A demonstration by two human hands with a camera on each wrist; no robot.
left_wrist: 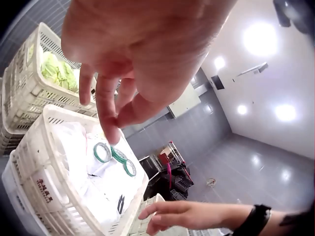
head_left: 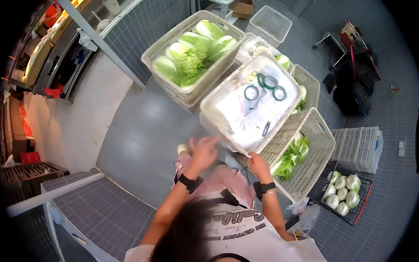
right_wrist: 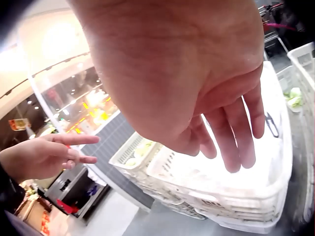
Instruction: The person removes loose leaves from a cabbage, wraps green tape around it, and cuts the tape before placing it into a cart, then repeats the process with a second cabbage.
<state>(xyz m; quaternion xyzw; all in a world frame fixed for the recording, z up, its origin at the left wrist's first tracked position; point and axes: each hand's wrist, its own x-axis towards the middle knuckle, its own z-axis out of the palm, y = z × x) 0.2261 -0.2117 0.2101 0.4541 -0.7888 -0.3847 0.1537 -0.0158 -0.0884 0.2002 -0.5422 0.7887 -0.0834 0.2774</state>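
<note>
My left hand (head_left: 204, 154) is held in the air in front of the near side of a white plastic crate (head_left: 211, 118), its fingers loosely extended with nothing between them. My right hand (head_left: 260, 169) is at the crate's near corner, fingertips right at the rim; in the right wrist view its fingers hang fairly straight over the crate. A clear plastic liner lies in the crate. On it are several green tape rolls (head_left: 252, 92) and black snips (head_left: 266, 129), which also show in the left wrist view (left_wrist: 120, 204).
Stacked crates of Chinese cabbages (head_left: 177, 56) stand on the left. Another crate (head_left: 327, 135) with leafy greens (head_left: 293, 157) adjoins on the right. Farther right are a black basket of wrapped cabbages (head_left: 343, 193), stacked white crates (head_left: 356, 147) and a trolley (head_left: 348, 41).
</note>
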